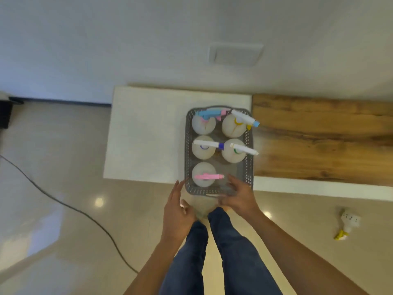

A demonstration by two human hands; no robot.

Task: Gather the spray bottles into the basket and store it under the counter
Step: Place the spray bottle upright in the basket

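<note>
A grey perforated basket [249, 167] stands on the white counter [144, 133], at its near edge. Several white spray bottles stand upright in it, among them one with a pink trigger [204, 176] nearest me and one with a blue trigger [207, 116] at the far end. My left hand [177, 209] hovers open just off the basket's near left corner, fingers spread, holding nothing. My right hand [239, 195] rests over the basket's near right rim, fingers reaching inside; whether it grips the rim I cannot tell.
A wooden countertop section [323, 137] adjoins the white one on the right. One more spray bottle with a yellow trigger [347, 225] lies on the tiled floor at right. A black cable [70, 207] runs across the floor at left. My legs stand below the counter edge.
</note>
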